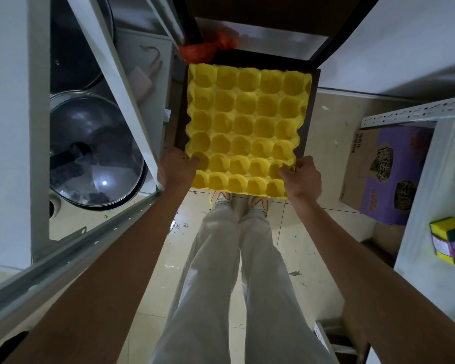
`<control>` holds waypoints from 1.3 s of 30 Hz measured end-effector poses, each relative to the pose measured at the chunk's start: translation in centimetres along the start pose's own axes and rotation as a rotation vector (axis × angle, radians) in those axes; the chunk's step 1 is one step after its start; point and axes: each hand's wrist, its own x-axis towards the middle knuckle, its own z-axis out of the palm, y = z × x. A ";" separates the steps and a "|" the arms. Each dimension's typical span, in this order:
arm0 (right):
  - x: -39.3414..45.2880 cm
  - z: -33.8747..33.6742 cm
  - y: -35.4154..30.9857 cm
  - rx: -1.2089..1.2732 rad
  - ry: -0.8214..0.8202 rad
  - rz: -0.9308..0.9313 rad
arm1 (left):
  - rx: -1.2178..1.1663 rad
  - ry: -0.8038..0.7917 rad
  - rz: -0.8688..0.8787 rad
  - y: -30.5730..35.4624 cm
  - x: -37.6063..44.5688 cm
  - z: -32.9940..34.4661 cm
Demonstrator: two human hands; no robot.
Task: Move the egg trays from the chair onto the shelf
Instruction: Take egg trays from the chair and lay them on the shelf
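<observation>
- Yellow egg tray is right in the middle of my head view, cups facing up and all empty. Might be a stack, but I can't count layers from up here.
- It's over the dark chair seat, and the near edge sticks out past the seat toward me. Can't tell if the far part is resting on the seat or lifted just clear of it.
- Left hand is clamped on the tray's near-left corner, thumb hooked over the rim into a cup, the other fingers tucked under and hidden.
- Right hand does the same on the near-right corner, thumb on top, fingers curled around the edge.
- Both arms are stretched straight out, bare forearms filling the lower part of the view.
- Below the tray I see light trousers and the toes of shoes on a glossy tile floor.
- Something orange, a bag, is bunched up behind the chair's far-left corner.
- Left side is a grey metal shelf with a big glass-lidded pan on it.
- Right side has another shelf rail, a purple-printed cardboard box under it, and a yellow-green sponge pack close to the edge of the view.
</observation>
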 end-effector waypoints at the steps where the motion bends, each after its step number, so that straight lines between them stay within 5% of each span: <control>1: 0.0 -0.1 0.1 0.015 -0.006 0.005 | 0.002 -0.005 0.005 -0.1 -0.1 -0.2; 8: 0.0 -1.3 0.8 0.104 -0.045 0.021 | -0.039 -0.046 0.093 0.0 -1.2 -1.8; 14: 0.1 -2.9 1.5 0.184 -0.092 -0.001 | -0.247 -0.261 0.036 0.2 -1.1 -3.0; 19: 1.5 -3.6 2.5 0.423 -0.315 0.198 | -0.439 -0.469 -0.105 0.4 -0.5 -3.4; 26: 1.8 -3.9 3.1 0.458 -0.448 0.286 | -0.443 -0.485 -0.066 0.6 -1.1 -4.1; 34: -3.6 -7.7 4.0 0.635 -0.307 0.200 | -0.426 -0.353 0.048 3.8 -4.3 -6.1; 39: -10.6 -12.5 5.1 0.841 -0.056 0.219 | -0.479 -0.393 0.162 9.5 -8.7 -9.2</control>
